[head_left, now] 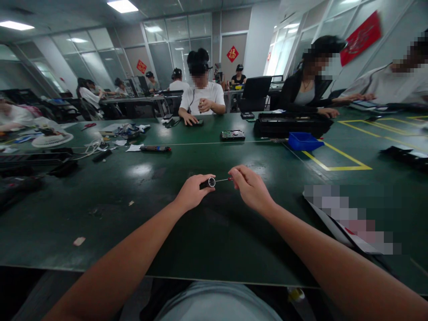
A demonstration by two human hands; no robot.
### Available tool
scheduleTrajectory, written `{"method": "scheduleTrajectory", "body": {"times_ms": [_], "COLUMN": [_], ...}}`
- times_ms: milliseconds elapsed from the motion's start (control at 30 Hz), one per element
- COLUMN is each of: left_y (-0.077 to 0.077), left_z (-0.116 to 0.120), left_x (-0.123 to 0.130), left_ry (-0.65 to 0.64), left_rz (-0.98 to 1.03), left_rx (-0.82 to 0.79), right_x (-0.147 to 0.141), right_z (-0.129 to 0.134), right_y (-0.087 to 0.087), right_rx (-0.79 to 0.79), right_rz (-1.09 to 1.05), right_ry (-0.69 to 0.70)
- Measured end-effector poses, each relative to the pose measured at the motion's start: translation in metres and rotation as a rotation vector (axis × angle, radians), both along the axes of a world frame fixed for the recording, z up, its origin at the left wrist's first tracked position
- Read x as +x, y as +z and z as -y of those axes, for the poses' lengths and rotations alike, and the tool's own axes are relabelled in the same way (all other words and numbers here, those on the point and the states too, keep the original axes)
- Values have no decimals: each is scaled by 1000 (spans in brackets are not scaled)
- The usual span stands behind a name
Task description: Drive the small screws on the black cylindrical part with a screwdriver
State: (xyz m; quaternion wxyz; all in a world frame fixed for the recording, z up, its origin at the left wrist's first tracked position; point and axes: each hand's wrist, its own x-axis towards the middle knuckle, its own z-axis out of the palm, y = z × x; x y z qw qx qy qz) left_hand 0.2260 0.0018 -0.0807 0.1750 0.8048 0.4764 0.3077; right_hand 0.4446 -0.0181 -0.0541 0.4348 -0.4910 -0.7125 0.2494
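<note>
Left hand [192, 192], fingers wrapped around a black cylinder [207, 183] over the bench [214, 240]; just right of that cylinder, the right hand [249, 185] pinches a thin, red-ended tool [222, 180] between its fingers, shaft towards the cylinder!

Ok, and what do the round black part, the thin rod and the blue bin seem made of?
The part: plastic or painted metal, I can't tell which; it's dark with a pale rim, too small to judge its finish. The rod: probably bare metal, shiny, being slim, straight and silvery. The bin: most likely moulded plastic, smooth and satin, blue on every visible wall.
</note>
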Motion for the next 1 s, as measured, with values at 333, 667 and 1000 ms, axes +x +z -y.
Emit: {"method": "scheduleTrajectory", "body": {"times_ms": [333,667,1000], "left_y": [1,0,10], "left_z": [0,0,1], "left_x": [0,1,5], "left_ry": [18,6,51], "left_rz": [7,-38,-26], "left_rx": [-12,-4,18], "right_x": [-1,-3,-9], "right_z": [2,-3,-15], "right_y": [-1,-2,-15], "right_rx": [44,-6,-227], "right_rz": [-21,-250,-653], "right_ry": [30,3,-16]}}
